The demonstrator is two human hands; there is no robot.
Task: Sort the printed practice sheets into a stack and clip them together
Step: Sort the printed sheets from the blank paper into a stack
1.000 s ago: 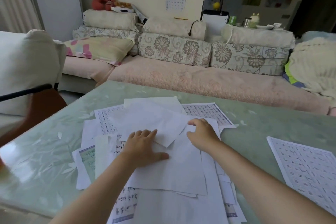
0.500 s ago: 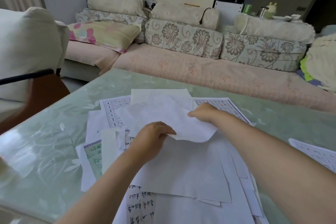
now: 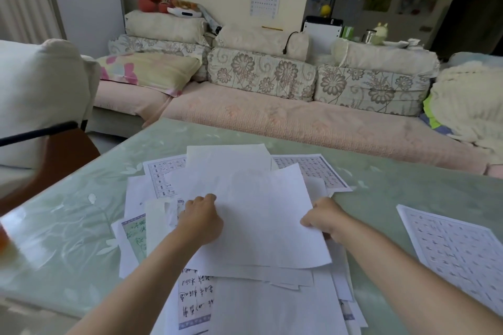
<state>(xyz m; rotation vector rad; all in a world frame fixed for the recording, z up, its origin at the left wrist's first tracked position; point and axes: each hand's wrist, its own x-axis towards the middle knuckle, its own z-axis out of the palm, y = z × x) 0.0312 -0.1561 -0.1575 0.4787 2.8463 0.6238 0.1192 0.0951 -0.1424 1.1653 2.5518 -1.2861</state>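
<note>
Item one: top sheet (image 3: pixel 261 215), blank side up and held between your two hands. Your left hand (image 3: pixel 201 221) has its fingers curled onto the sheet's left edge. Your right hand (image 3: pixel 324 219) pinches the right edge, fingers tucked under. The hands are apart, one on each side, with the paper's width between them. The sheet's long axis appears to run away from you, its far end leaning slightly to your right, and its near edge curls up a little off the papers below. Item two: loose pile (image 3: pixel 272 296), directly beneath both hands and spreading past them on every side. Its sheets are fanned at different angles, some print up, some blank. Item three: separate printed sheet (image 3: pixel 457 250), flat on the table (image 3: pixel 76 226), off to the right of your right hand and well apart from the pile. That is the relation the next move likely turns on: if the started stack is that sheet, the held paper travels rightward, the right hand is the nearer one, and the left must let go or follow. Item four: clip, not seen near either hand.
</note>
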